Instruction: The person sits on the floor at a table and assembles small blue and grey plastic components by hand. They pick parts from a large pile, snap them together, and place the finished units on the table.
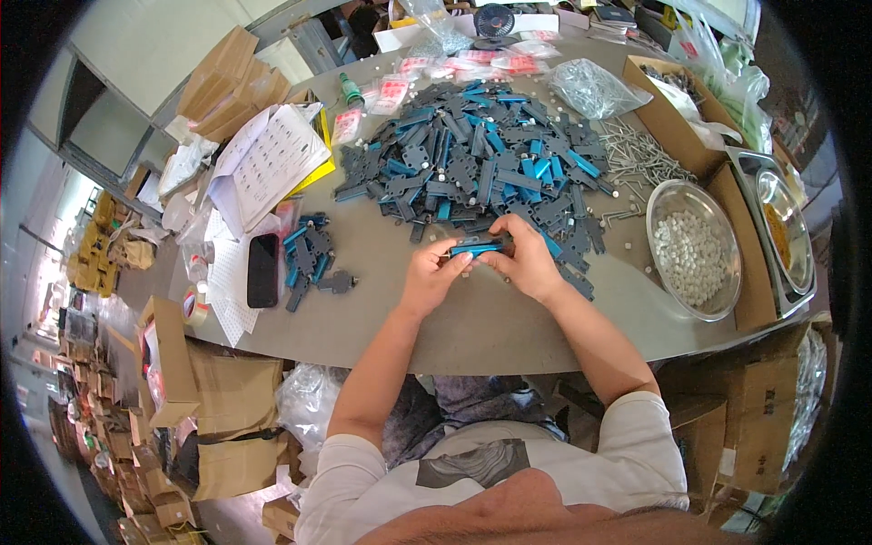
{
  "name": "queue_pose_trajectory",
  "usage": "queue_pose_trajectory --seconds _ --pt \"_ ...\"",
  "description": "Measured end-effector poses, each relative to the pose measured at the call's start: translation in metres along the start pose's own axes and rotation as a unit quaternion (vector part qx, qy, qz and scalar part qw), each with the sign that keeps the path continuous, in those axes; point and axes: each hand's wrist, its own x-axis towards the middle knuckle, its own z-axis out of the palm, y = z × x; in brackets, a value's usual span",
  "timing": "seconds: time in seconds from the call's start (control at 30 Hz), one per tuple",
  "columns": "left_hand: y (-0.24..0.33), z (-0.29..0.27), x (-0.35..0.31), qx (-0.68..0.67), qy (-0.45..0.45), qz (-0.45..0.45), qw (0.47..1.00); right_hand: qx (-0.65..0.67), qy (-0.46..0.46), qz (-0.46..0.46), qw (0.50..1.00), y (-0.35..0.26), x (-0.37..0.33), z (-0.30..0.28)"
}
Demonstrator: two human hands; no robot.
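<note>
1. On the near side of the heap (pixel 472 150), above the bare front of the bench (pixel 472 341), the left hand (pixel 436 269) is closed in a pinch on one end of a blue-and-grey piece (pixel 476 249), its thumb on the near side.
2. The right hand (pixel 525 258), also just in front of the heap, has thumb and bent fingers drawn together at the other end; its exact fingertip contact is partly hidden.
3. The piece is held between the two hands, just short of the heap's near edge. Its long axis runs left to right across the person's front, the right end looking slightly nearer the heap; blue shows toward the person.
4. It should handle as light and stiff, probably smooth enough to slip, and not very fragile. Its ends and long edges look the best places to grip.
5. Left of the heap lies a small cluster (pixel 309 250) of similar pieces, beside a phone (pixel 262 271); right of it sits a metal bowl (pixel 727 296) of small white parts.
6. Within the heap, long axes point every way. Plastic packets (pixel 392 94) lie along its far side.
</note>
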Motion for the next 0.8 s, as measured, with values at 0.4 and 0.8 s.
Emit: queue_pose_trajectory --seconds 0.4,0.8 --pt "0.009 -0.014 -0.003 -0.155 -0.028 -0.07 0.985 -0.045 -0.107 -0.094 0.989 0.002 0.0 -0.01" --pt "0.004 -0.111 -0.017 0.306 0.447 0.112 0.833 -0.309 0.092 -0.078 0.943 0.018 0.011 -0.041"
